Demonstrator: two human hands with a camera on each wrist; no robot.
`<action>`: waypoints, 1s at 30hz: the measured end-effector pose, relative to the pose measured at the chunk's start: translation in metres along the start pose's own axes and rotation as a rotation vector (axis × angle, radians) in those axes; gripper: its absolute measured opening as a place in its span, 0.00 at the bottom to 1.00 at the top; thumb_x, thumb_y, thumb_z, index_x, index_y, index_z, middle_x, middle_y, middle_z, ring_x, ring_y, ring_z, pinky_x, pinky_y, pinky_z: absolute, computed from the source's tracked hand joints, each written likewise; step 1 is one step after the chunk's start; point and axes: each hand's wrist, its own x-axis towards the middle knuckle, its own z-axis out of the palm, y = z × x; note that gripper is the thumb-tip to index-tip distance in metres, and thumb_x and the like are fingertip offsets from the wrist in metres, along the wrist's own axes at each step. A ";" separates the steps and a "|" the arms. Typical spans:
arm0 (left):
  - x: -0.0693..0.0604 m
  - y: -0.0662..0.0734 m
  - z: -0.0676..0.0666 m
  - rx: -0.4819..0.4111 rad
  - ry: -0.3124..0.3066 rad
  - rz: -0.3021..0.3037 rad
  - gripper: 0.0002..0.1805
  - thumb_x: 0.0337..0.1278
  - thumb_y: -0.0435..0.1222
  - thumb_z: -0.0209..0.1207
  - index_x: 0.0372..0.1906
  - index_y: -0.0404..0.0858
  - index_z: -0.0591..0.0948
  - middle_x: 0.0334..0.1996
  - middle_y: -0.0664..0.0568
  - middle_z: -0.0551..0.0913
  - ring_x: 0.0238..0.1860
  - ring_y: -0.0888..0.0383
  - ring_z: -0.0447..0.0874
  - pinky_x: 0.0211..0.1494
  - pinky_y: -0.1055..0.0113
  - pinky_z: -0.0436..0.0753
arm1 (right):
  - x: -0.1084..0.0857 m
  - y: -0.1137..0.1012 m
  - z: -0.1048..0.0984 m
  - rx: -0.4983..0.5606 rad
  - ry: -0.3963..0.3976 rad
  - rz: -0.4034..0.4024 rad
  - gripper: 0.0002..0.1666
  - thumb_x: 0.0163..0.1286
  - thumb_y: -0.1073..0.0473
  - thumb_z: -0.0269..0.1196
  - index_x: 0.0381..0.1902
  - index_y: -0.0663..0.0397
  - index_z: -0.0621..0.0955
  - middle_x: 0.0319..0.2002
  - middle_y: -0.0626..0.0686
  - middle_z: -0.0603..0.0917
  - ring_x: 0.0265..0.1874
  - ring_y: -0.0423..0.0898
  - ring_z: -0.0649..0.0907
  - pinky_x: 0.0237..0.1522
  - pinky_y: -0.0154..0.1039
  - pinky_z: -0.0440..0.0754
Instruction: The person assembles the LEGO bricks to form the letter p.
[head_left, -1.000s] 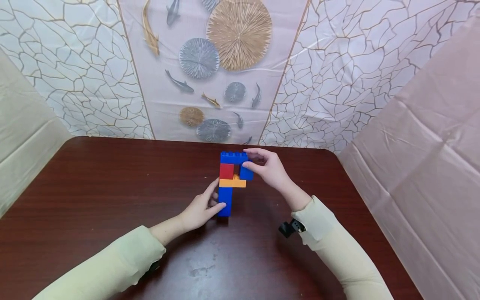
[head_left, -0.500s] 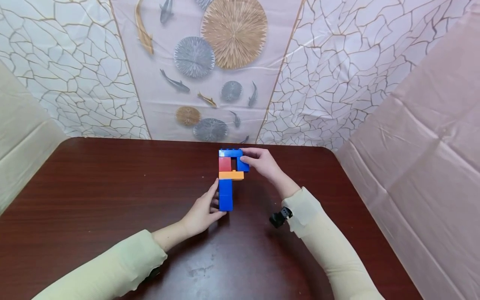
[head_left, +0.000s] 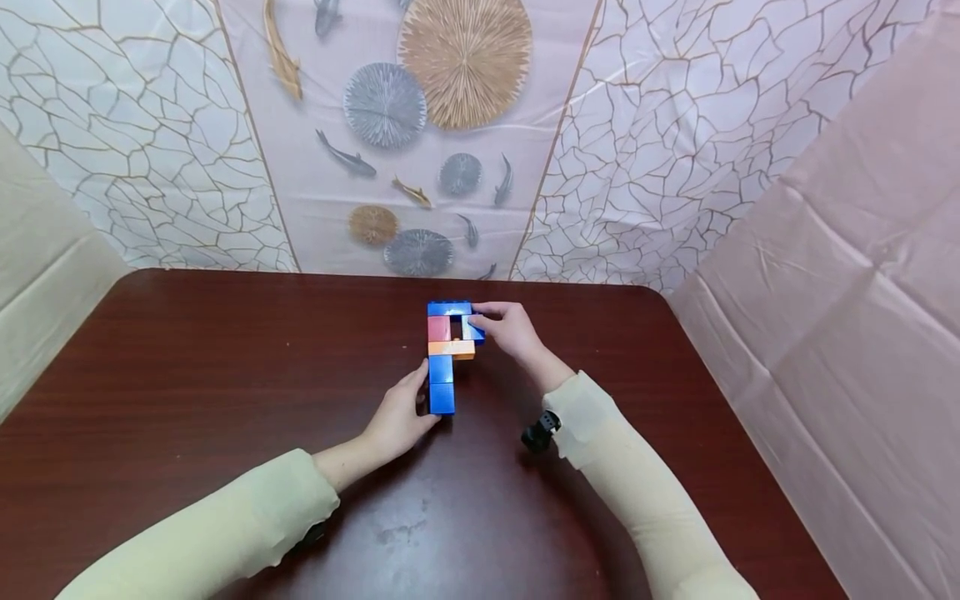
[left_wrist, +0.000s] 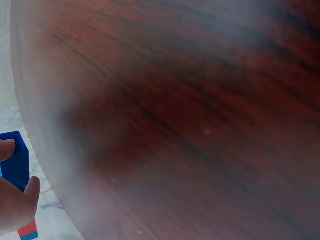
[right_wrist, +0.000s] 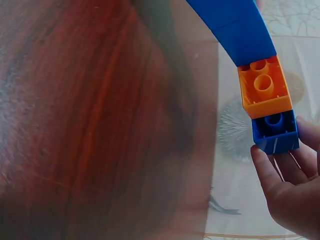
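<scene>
A built shape of toy building bricks stands between my hands in the head view. Two stacked blue bricks (head_left: 442, 385) form its lower column, and an orange brick (head_left: 452, 349) lies across them. Above sit a red brick (head_left: 438, 328) and a long blue brick (head_left: 449, 308). My left hand (head_left: 396, 419) grips the column's lower part, thumb near the bottom. At the upper right, my right hand (head_left: 516, 328) pinches a blue brick (right_wrist: 276, 134) under the long one's end. The right wrist view shows the hollow undersides of this brick and the orange brick.
The dark brown wooden table (head_left: 187, 375) spreads under both arms. Patterned cloth (head_left: 457, 175) hangs behind its far edge, and plain cloth (head_left: 840, 275) hangs on the right. A black strap device (head_left: 542, 431) sits at the right sleeve.
Both hands have moved the brick shape slightly left and away, tilting it so the top studs show less. The grips look much the same. The head view has shifted a little.
</scene>
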 end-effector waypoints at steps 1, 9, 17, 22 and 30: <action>0.001 -0.001 0.000 0.001 0.002 0.000 0.44 0.47 0.25 0.65 0.69 0.28 0.55 0.65 0.33 0.65 0.53 0.42 0.79 0.51 0.55 0.81 | 0.001 0.002 0.002 0.000 0.001 -0.004 0.21 0.65 0.56 0.62 0.54 0.58 0.80 0.56 0.58 0.80 0.54 0.50 0.78 0.56 0.44 0.78; 0.003 -0.009 0.002 0.021 0.000 0.001 0.43 0.43 0.23 0.66 0.67 0.25 0.58 0.54 0.33 0.77 0.46 0.47 0.83 0.45 0.60 0.84 | 0.006 0.013 0.014 -0.026 -0.033 0.049 0.21 0.67 0.55 0.60 0.56 0.56 0.78 0.59 0.57 0.77 0.57 0.51 0.76 0.58 0.45 0.77; 0.006 -0.013 0.001 0.065 -0.034 -0.051 0.42 0.44 0.26 0.67 0.67 0.26 0.60 0.53 0.36 0.79 0.49 0.47 0.82 0.50 0.57 0.83 | 0.006 0.021 0.021 -0.055 -0.056 0.079 0.21 0.68 0.56 0.58 0.58 0.55 0.77 0.60 0.56 0.76 0.59 0.52 0.75 0.59 0.45 0.76; 0.006 -0.015 0.001 0.075 -0.041 -0.049 0.41 0.44 0.25 0.67 0.66 0.26 0.61 0.52 0.36 0.79 0.48 0.47 0.82 0.48 0.58 0.83 | 0.008 0.023 0.023 -0.062 -0.062 0.103 0.21 0.68 0.55 0.58 0.58 0.55 0.77 0.61 0.56 0.75 0.57 0.52 0.76 0.58 0.45 0.77; 0.008 -0.018 0.002 0.052 -0.045 -0.059 0.42 0.43 0.26 0.67 0.66 0.26 0.62 0.51 0.35 0.79 0.47 0.47 0.82 0.47 0.59 0.83 | 0.011 0.025 0.026 -0.073 -0.071 0.118 0.21 0.69 0.54 0.58 0.58 0.54 0.77 0.61 0.56 0.75 0.59 0.52 0.74 0.61 0.46 0.74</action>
